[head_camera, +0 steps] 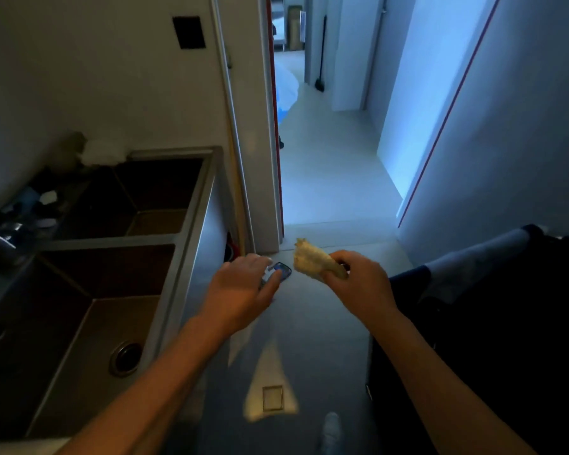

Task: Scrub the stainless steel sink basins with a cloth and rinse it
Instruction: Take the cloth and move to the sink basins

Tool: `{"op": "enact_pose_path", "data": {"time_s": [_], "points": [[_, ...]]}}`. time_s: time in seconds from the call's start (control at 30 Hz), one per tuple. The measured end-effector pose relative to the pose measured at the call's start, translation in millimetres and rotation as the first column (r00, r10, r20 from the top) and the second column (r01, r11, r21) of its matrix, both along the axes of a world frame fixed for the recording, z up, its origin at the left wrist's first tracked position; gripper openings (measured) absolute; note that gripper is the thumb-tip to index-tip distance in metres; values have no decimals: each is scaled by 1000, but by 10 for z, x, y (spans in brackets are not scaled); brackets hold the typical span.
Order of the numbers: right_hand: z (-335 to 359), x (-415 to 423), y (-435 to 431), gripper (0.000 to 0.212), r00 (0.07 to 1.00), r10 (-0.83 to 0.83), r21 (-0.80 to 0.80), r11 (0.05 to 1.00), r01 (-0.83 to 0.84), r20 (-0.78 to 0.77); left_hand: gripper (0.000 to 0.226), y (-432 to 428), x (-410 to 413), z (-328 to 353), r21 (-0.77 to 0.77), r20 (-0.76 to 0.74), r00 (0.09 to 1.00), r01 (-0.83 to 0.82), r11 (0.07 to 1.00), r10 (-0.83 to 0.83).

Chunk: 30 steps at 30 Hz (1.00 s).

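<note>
Cloth (311,257) bunched in right hand (358,284); left hand (240,290) holds blue object (284,270).

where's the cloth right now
In the head view the cloth is gripped in the right hand, centre-right, beside the small blue object in the left hand, right of the sink.

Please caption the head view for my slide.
Beside the sink, right hand grips a cloth; left hand holds a small blue object.

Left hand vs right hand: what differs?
The left hand pinches a small blue object; the right hand grips a crumpled yellowish cloth. The left hand sits nearer the sink rim, the right hand farther out. Both hover over the floor, outside the basins.
</note>
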State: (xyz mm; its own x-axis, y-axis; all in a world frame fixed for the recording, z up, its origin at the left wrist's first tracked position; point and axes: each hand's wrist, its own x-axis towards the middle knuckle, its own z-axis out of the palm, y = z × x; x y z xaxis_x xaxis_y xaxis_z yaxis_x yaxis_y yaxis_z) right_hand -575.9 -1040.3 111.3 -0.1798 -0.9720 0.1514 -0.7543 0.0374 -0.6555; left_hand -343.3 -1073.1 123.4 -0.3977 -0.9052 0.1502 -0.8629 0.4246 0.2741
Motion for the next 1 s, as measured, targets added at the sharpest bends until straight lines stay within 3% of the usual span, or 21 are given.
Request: {"op": "enact_pose_path", "data": {"time_s": [0.43,1.0], "points": [[108,-166,-2463,21,974,212,8,977,-212,-81,53,-1953,-228,37,-9,-56,987,-148,989,148],[204,-148,-5423,24,967,239,34,971,-236,-93,54,-5064,-151,-63,-26,-75,986,-149,989,146]]}}
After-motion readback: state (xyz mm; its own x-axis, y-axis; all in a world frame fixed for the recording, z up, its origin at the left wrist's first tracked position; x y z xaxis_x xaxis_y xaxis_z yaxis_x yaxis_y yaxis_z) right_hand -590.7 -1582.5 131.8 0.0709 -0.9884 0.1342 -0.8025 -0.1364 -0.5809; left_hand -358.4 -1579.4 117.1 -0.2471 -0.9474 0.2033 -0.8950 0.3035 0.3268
